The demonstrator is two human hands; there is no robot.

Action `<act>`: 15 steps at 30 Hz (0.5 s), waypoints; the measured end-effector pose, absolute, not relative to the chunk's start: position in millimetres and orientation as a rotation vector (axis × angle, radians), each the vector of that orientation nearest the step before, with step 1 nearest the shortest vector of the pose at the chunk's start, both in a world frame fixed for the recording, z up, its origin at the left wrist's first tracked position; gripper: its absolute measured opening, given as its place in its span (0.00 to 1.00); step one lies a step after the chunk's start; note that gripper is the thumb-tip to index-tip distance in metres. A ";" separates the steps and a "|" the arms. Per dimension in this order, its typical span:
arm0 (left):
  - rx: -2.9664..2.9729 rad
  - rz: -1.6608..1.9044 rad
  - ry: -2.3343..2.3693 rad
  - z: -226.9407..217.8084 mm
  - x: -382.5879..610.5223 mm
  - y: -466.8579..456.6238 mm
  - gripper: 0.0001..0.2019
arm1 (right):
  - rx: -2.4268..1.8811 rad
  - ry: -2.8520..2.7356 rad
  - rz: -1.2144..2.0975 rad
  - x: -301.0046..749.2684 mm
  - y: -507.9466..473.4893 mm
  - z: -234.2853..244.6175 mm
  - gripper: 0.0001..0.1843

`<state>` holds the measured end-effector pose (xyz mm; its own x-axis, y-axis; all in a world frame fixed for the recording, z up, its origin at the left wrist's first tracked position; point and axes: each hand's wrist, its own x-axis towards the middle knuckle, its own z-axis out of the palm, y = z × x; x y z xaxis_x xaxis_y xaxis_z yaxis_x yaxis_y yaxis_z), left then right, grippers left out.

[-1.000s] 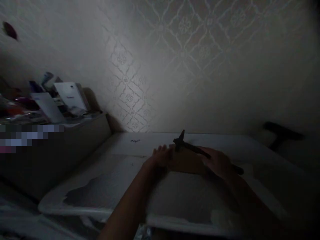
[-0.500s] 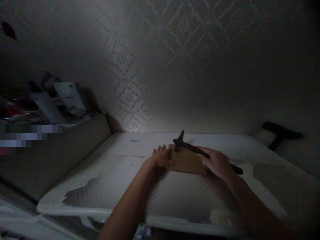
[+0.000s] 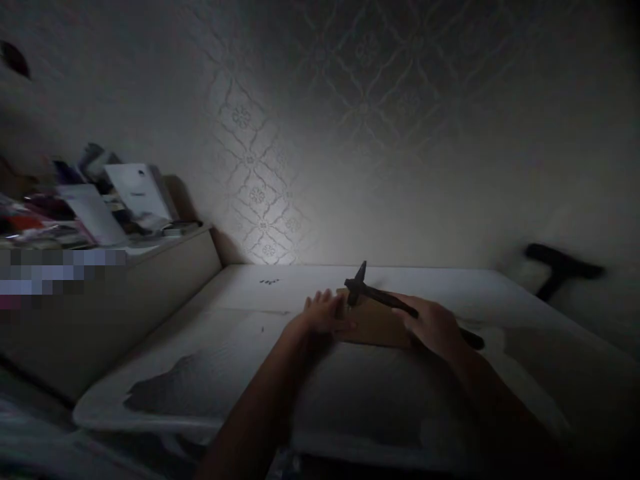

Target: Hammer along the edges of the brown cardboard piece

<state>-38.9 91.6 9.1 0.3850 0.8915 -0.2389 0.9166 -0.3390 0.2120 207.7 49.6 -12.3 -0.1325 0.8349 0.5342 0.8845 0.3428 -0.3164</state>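
Plenty of clutter (image 3: 35,223) is crowding the cabinet (image 3: 175,267) at far left, a white box (image 3: 137,190) standing among it; toward the back of the table (image 3: 240,293) a few dark marks (image 3: 269,281) are showing, loose bits or print, I'm not able to tell; now the left hand (image 3: 323,316), and it's lying spread over the left end of the brown board (image 3: 380,327), thumb resting on top, fingers reaching past the edge, pressing rather than clutching; the board is lying on the table between the two hands; over its far left corner the head of the hammer (image 3: 385,295) is showing, close to those fingers, the dimness hiding whether it's touching anything; the right hand (image 3: 434,325) is wrapping round the handle, grasping it, the butt poking out beyond; farther right a black T-shaped thing (image 3: 563,268) is showing before the wall (image 3: 425,187); as I'm judging it, the step in hand is bracing the board and lining up the hammer; the next move is probably calling for a short, controlled stroke, a steady board and left fingers well clear.
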 end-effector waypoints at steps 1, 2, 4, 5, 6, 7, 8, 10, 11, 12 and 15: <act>2.338 -0.114 1.581 9.2 -38.8 91.4 0.48 | -1.504 -1.958 -0.103 207.9 49.7 -12.3 0.18; 2.337 -0.113 1.580 9.4 -38.7 91.3 0.48 | -1.509 -1.952 -0.105 208.0 49.7 -12.1 0.18; 2.334 -0.113 1.577 9.7 -38.7 91.2 0.48 | -1.515 -1.951 -0.098 207.9 49.4 -11.5 0.18; 2.334 -0.111 1.574 9.6 -38.9 91.3 0.48 | -1.511 -1.957 -0.090 207.7 49.0 -11.3 0.18; 2.335 -0.110 1.572 9.5 -39.1 91.5 0.48 | -1.504 -1.965 -0.078 207.4 48.7 -11.1 0.18; 2.335 -0.108 1.569 9.2 -39.3 91.7 0.47 | -1.495 -1.972 -0.066 207.1 48.4 -11.0 0.18; 2.335 -0.105 1.566 8.8 -39.5 92.0 0.47 | -1.490 -1.977 -0.056 206.9 48.3 -11.2 0.18; 2.332 -0.102 1.568 8.2 -39.7 92.3 0.48 | -1.502 -1.955 -0.060 207.4 49.0 -12.0 0.18; 2.331 -0.102 1.572 8.0 -39.6 92.3 0.48 | -1.512 -1.937 -0.067 208.2 49.8 -12.6 0.18; 2.334 -0.102 1.574 8.0 -39.4 92.1 0.48 | -1.523 -1.918 -0.073 209.4 51.1 -13.3 0.18; 2.340 -0.087 1.578 8.8 -38.4 90.8 0.47 | -1.585 -1.873 -0.113 215.6 56.2 -15.9 0.18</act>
<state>-38.4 90.8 8.8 0.3889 0.8935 -0.2245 0.9128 -0.3407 0.2253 215.6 56.2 -15.9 -0.0353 0.8438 0.5355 0.9021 0.2575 -0.3463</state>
